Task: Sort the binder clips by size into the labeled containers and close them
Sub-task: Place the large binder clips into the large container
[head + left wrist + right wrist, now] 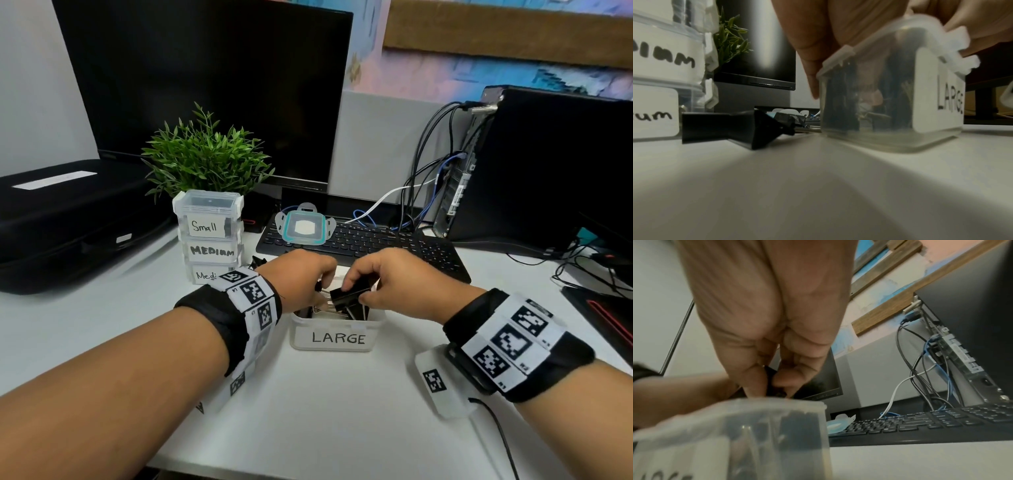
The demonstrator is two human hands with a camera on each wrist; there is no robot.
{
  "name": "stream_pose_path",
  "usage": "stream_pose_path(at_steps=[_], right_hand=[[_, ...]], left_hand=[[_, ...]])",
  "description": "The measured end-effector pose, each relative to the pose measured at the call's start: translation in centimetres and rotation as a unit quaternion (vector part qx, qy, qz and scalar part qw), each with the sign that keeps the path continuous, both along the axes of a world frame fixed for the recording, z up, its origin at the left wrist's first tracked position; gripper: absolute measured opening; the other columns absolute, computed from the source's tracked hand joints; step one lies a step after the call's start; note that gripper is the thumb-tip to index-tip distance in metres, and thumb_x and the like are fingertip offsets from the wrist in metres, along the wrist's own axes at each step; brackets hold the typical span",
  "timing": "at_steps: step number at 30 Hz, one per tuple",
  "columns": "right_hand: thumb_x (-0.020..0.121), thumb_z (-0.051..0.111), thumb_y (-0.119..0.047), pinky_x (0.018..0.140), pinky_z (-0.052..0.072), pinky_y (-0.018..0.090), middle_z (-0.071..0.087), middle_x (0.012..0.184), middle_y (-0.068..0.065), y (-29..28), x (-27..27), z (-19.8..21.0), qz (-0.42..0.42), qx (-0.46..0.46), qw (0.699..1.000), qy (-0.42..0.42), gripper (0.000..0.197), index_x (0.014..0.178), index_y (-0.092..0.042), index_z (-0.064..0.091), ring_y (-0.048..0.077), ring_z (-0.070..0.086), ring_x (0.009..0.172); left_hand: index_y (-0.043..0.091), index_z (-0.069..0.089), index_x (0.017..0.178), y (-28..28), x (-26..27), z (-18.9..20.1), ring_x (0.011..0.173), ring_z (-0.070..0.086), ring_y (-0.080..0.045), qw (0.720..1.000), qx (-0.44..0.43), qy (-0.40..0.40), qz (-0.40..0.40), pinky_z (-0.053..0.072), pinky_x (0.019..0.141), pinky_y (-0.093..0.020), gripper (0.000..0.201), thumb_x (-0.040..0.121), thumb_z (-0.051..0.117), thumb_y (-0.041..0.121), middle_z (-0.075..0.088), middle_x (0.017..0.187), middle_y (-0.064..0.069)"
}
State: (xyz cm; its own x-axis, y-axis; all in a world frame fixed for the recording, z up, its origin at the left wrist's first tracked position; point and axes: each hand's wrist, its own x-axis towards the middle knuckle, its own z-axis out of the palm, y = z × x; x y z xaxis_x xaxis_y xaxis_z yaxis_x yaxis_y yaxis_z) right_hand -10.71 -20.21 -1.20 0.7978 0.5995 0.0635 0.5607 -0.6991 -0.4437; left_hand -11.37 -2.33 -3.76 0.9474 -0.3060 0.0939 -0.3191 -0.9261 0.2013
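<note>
An open clear container labelled LARGE point(334, 339) stands at the table's middle with several big black binder clips inside. My right hand point(354, 293) pinches a large black binder clip point(346, 295) just above the container's rim; in the right wrist view the right hand point(774, 386) has finger and thumb closed on the dark clip over the LARGE container point(756, 426). My left hand point(317, 287) curls over the container's left rim. From the left wrist, the left hand point(813, 73) has one finger down outside the LARGE container's point(869, 138) wall and another showing through it inside.
Closed containers labelled Small and Medium are stacked point(209, 236) at the left, with loose black clips point(731, 128) on the table beside them. The teal-edged lid point(303, 224) lies on the keyboard point(394, 246). A plant point(205, 157), monitor, PC tower point(548, 164) and cables stand behind.
</note>
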Motion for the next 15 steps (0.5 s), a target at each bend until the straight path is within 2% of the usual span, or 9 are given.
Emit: stream_pose_path(at_steps=[1, 3, 6, 11, 13, 15], right_hand=[[0.079, 0.066, -0.004, 0.058, 0.04, 0.006, 0.06, 0.069, -0.019, 0.2, -0.1, -0.1, 0.0, -0.006, 1.0, -0.003, 0.03, 0.089, -0.032, 0.072, -0.008, 0.053, 0.06], [0.08, 0.066, -0.005, 0.06, 0.042, 0.01, 0.059, 0.07, -0.019, 0.4, -0.2, -0.2, -0.001, -0.008, 1.0, -0.007, 0.03, 0.092, -0.032, 0.074, 0.0, 0.055, 0.065], [0.081, 0.065, -0.007, 0.069, 0.047, 0.021, 0.061, 0.077, -0.015, 0.6, -0.2, -0.3, 0.014, -0.026, 1.0, -0.008, 0.034, 0.095, -0.037, 0.074, 0.011, 0.058, 0.075], [0.081, 0.06, -0.002, 0.073, 0.049, 0.018, 0.057, 0.076, -0.022, 1.3, -0.5, -0.7, 0.051, -0.069, 0.996, -0.007, 0.045, 0.107, -0.037, 0.07, 0.001, 0.055, 0.073], [0.081, 0.063, -0.006, 0.07, 0.049, 0.023, 0.059, 0.075, -0.015, 1.5, -0.4, -0.9, 0.04, -0.072, 0.996, -0.023, 0.041, 0.111, -0.033, 0.065, 0.003, 0.053, 0.069], [0.079, 0.065, -0.007, 0.072, 0.051, 0.027, 0.063, 0.082, -0.008, 1.7, -0.3, -1.2, 0.029, -0.065, 0.997, -0.033, 0.04, 0.113, -0.028, 0.056, 0.008, 0.056, 0.073]], left_hand=[[0.023, 0.051, 0.084, 0.0, -0.1, 0.1, 0.078, 0.049, -0.013, 1.0, 0.004, -0.009, 0.008, 0.034, 0.059, -0.024, 0.02, 0.079, 0.07, 0.025, 0.05, 0.077, 0.01], [0.023, 0.056, 0.082, 0.2, -0.2, 0.1, 0.076, 0.048, -0.012, 1.0, 0.01, -0.012, 0.024, 0.033, 0.057, -0.023, 0.016, 0.078, 0.07, 0.028, 0.05, 0.076, 0.01], [0.025, 0.06, 0.081, 0.7, -0.4, 0.2, 0.076, 0.049, -0.01, 0.999, -0.012, 0.005, 0.032, 0.036, 0.064, -0.022, 0.013, 0.077, 0.072, 0.029, 0.048, 0.07, 0.013], [0.028, 0.064, 0.085, 1.6, -0.6, 0.3, 0.077, 0.049, -0.007, 0.998, -0.046, 0.031, 0.019, 0.039, 0.068, -0.022, 0.012, 0.077, 0.073, 0.032, 0.05, 0.069, 0.015], [0.031, 0.063, 0.084, 1.7, -0.5, 0.2, 0.073, 0.048, -0.005, 0.998, -0.051, 0.035, 0.015, 0.038, 0.067, -0.021, 0.009, 0.08, 0.071, 0.033, 0.049, 0.068, 0.016], [0.029, 0.066, 0.091, 1.7, -0.5, 0.1, 0.063, 0.045, -0.002, 0.998, -0.059, 0.032, 0.009, 0.035, 0.061, -0.019, 0.006, 0.087, 0.063, 0.032, 0.047, 0.065, 0.017]])
